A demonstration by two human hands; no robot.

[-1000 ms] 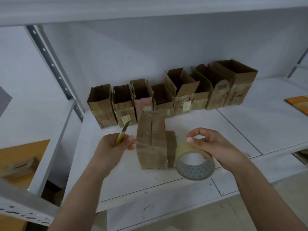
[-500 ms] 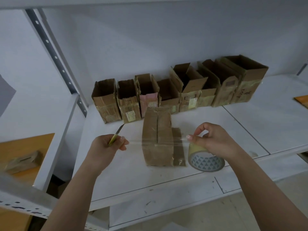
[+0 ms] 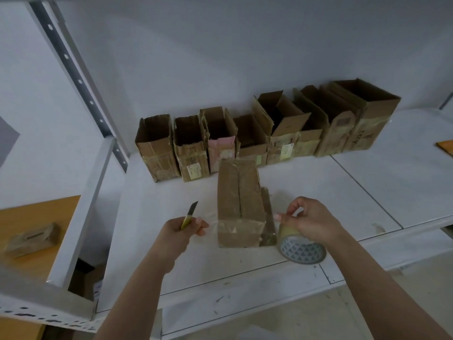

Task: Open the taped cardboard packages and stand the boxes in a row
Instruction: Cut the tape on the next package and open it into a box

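Currently on the shelf: one closed box, lying near the front edge, a strip of clear tape stretched across its near end. Left hand: fingers curled round a knife, blade up, and pinching the tape's free end. Right hand: gripping the tape roll, just right of the box. Behind, against the wall: a row of open boxes, upright, touching. Handling note, as a judgement: keep the strip taut, lower it flat onto the cardboard, keep the blade away from the fingers and film until cutting.
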